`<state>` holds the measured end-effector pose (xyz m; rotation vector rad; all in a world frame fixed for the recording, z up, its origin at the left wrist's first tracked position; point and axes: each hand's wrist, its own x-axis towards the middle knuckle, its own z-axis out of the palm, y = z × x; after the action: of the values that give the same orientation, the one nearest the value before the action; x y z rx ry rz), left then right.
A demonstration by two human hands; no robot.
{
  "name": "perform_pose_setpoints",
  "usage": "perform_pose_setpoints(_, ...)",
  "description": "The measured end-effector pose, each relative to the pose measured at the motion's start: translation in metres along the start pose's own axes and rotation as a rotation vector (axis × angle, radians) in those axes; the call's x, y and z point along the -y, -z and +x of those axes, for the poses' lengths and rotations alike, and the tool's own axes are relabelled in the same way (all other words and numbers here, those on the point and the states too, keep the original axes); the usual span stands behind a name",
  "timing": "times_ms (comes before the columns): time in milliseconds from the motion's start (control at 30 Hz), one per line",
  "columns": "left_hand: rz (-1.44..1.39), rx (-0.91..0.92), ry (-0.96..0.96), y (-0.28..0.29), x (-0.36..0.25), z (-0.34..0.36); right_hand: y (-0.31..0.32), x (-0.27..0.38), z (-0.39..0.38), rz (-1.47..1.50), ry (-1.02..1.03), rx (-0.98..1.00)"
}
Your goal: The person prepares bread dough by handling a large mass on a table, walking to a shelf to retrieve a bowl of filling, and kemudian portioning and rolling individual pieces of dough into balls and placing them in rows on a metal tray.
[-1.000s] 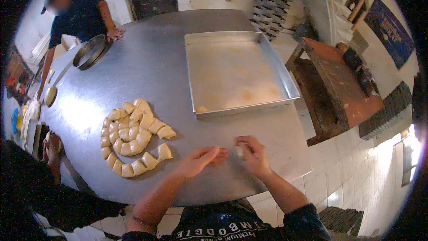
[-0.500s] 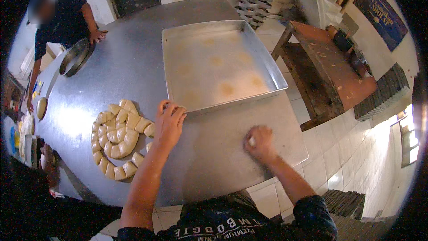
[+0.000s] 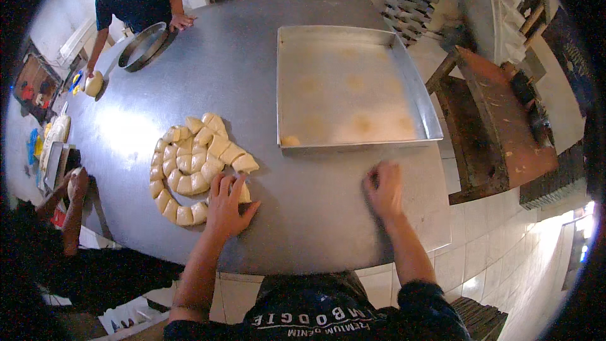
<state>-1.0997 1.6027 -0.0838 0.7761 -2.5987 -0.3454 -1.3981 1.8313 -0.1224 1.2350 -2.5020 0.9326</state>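
My left hand (image 3: 227,209) reaches over the near right end of a coil of cut dough pieces (image 3: 183,165). Its fingers and thumb are spread, and the fingertips lie against one dough piece (image 3: 245,193). The pale, glossy pieces form a spiral on the metal table. My right hand (image 3: 385,191) rests on the tabletop at the right, fingers curled under in a cupped fist; whatever lies beneath them is hidden. Beyond both hands stands a large square metal baking tray (image 3: 353,110), with one small dough ball (image 3: 290,141) in its near left corner.
Across the metal table (image 3: 252,76), a person (image 3: 136,0) touches a dough lump (image 3: 94,84) beside a round metal ring (image 3: 144,47). At the left edge another person's hands (image 3: 77,184) hold dough near a metal tin (image 3: 60,161). A wooden bench (image 3: 499,120) stands right.
My left hand has left the tray's near corner, where a dough ball now lies, and moved left and nearer onto the dough coil. The pale piece seen in my right hand is now hidden.
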Motion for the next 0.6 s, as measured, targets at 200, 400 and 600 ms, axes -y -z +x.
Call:
perform_pose_setpoints(200, -0.18, 0.109, -0.146, 0.002, -0.011, 0.016, 0.018, -0.025, 0.014, -0.161, -0.034, -0.013)
perform_pose_setpoints(400, -1.209, 0.258, 0.362, 0.035, -0.033, -0.005, 0.046, -0.012, -0.015, 0.051, -0.145, 0.196)
perform_pose_setpoints(600, -0.81, 0.199, 0.457, 0.011, -0.01, 0.003, 0.01, 0.074, 0.114, 0.902, -0.202, -0.117)
